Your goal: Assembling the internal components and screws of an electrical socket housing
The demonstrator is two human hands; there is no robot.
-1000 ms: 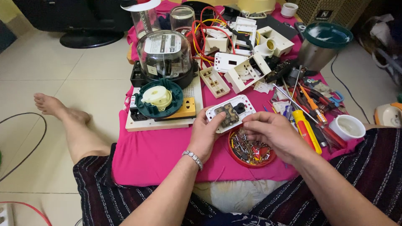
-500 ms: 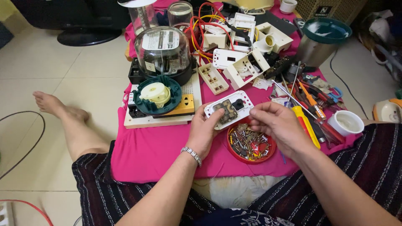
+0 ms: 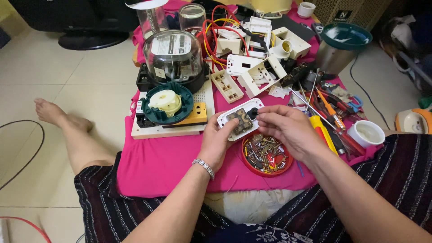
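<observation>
Near the front edge of the pink cloth (image 3: 171, 166), in the head view, the left hand (image 3: 218, 144) was closed around a white plastic switch plate (image 3: 240, 119), gripping its lower left corner and holding it tilted just above the cloth. The plate was rectangular with rounded corners, and its open back showed a dark brass-toned switch mechanism. The right hand (image 3: 288, 130) had its fingertips (image 3: 262, 118) pinched together at the plate's right end, on a small dark part there.

Just below the plate sat a round red plastic lid (image 3: 266, 155) holding a heap of small metal screws and brass fittings. At the cloth's right edge stood a small white cup (image 3: 367, 133), beside a spread of screwdrivers (image 3: 321, 130) with yellow, orange and red handles. At the left, a white perforated board (image 3: 168, 128) carried a round teal housing with a cream disc inside, next to a flat yellow block. Behind it stood a glass-domed electricity meter (image 3: 174, 56) bearing a pale rectangular label on its front. Further back lay cream socket boxes (image 3: 261, 74) and loops of red and yellow wire (image 3: 211, 27).
</observation>
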